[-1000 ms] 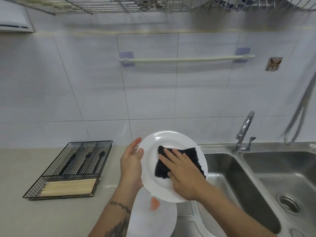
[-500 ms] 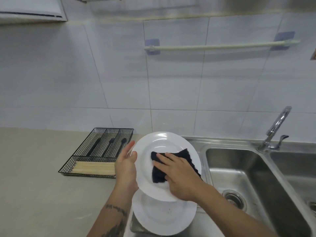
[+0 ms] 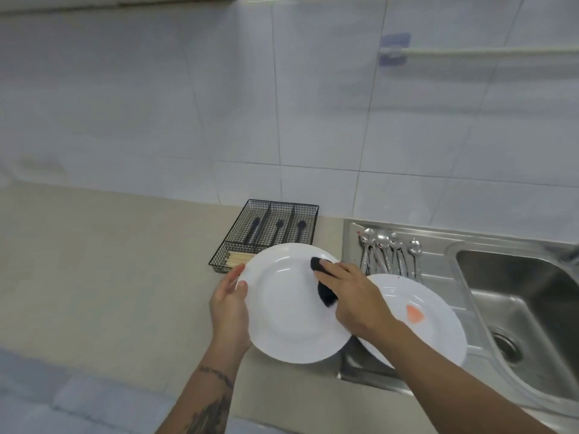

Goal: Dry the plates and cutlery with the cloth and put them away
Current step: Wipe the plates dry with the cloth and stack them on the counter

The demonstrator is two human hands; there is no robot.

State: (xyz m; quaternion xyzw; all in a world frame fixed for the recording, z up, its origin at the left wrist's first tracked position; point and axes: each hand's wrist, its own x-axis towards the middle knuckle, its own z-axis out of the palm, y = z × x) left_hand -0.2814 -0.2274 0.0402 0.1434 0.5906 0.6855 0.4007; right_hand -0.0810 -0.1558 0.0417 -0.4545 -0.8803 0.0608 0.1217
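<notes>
1. Left hand (image 3: 230, 308): grips left rim of round white ceramic plate (image 3: 288, 311), thumb on upper face, fingers apparently underneath.
2. Right hand (image 3: 351, 296): presses bunched black cloth (image 3: 324, 285) against right side of plate face, fingers curled over cloth.
3. Plate held above edge of beige countertop (image 3: 109, 277), tilted slightly.
4. Second white plate with orange mark (image 3: 426, 321): on steel drainboard (image 3: 438, 261), partly under held plate.
5. Metal spoons (image 3: 388, 252): in a row behind second plate.
6. Black wire cutlery tray (image 3: 269, 230): on countertop behind held plate, holding dark utensils and pale chopsticks.
</notes>
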